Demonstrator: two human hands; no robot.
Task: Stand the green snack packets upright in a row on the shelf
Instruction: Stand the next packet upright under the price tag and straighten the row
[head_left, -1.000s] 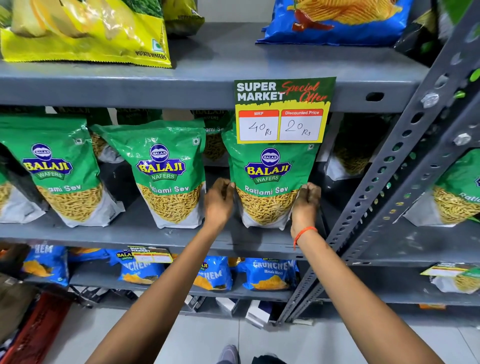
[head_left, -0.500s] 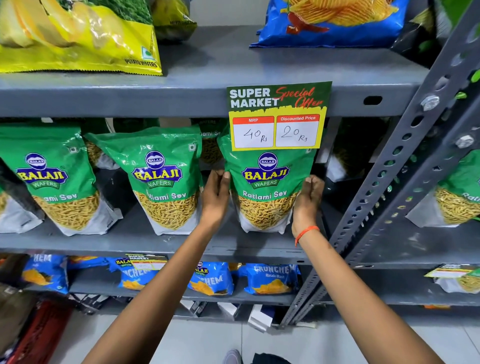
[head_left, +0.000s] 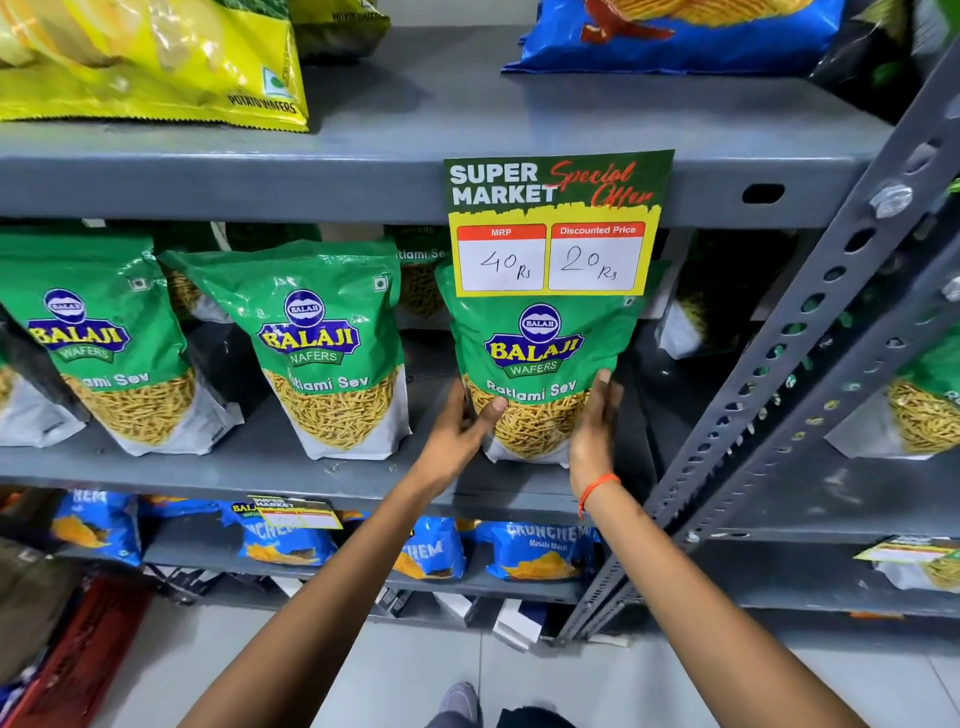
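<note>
Three green Balaji Ratlami Sev packets stand upright along the front of the grey middle shelf (head_left: 270, 470). The right packet (head_left: 537, 358) is between my two hands. My left hand (head_left: 460, 434) grips its lower left side, thumb on the front. My right hand (head_left: 595, 423) presses flat against its lower right side. The middle packet (head_left: 327, 353) and the left packet (head_left: 104, 338) stand free, both leaning a little. More green packets (head_left: 418, 270) sit behind them in shadow, partly hidden.
A price card (head_left: 556, 223) hangs from the upper shelf edge over the held packet's top. A perforated grey upright (head_left: 810, 332) slants at the right, with more green packets (head_left: 919, 410) beyond it. Yellow and blue bags lie above, blue packets (head_left: 540, 551) below.
Both hands slid from the packet's middle sides down to its lower part, and my left thumb came onto its front. The packet stays upright in the same spot.
</note>
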